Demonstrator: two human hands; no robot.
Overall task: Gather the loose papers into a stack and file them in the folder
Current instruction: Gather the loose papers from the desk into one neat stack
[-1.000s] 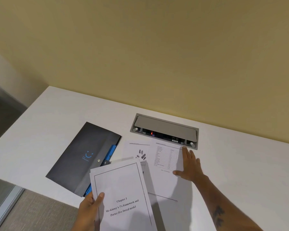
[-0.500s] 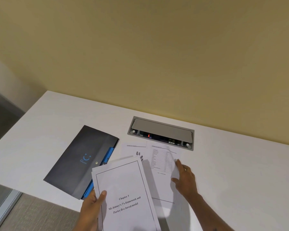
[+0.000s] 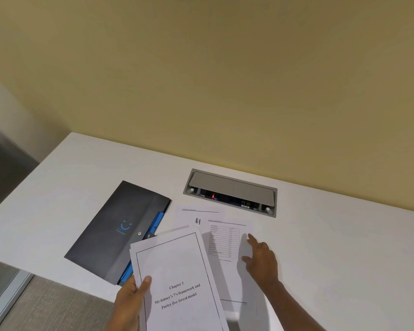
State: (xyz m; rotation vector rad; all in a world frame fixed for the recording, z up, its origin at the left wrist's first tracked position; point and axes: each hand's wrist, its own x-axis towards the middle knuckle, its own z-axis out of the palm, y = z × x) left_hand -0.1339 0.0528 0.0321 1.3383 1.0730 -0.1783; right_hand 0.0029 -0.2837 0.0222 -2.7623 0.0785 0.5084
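At lower centre our left hand (image 3: 129, 299) has its grip pinched on the lower left edge of a stack of papers (image 3: 177, 278), thumb on the "Chapter 3" title page, holding it tilted over the bench (image 3: 344, 247) edge; to its right our right hand (image 3: 261, 259) rests with fingers loosely spread, index tip on a sheet with a table (image 3: 225, 242) lying flat, another loose sheet (image 3: 191, 216) partly beneath it; left of centre lies the dark folder (image 3: 115, 230), shut, its lower corner under the stack; above the sheets sits a grey cable box (image 3: 231, 192) set into the bench
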